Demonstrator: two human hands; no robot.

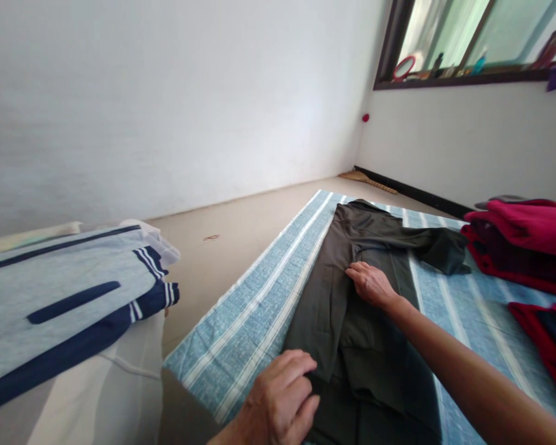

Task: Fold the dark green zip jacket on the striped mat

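Observation:
A dark grey-green jacket (324, 296) lies on a blue-and-white striped cloth (254, 296), its collar at the far end. One sleeve (435, 244) stretches out to the right; the near part is folded lengthwise in layers. My right hand (373, 284) is on the middle of the jacket, fingers closed on the fabric by a fold. At the jacket's near left edge, my left hand (282, 395) has its fingers curled against the cloth of the garment. Its fingertips are partly hidden.
Folded red and dark clothes (528, 241) are stacked at right, with another red garment (553, 340) nearer. On the left, a light grey jacket with navy trim (74, 290) lies on a pale covered surface. A woven item (368, 179) rests by the far wall, below a window.

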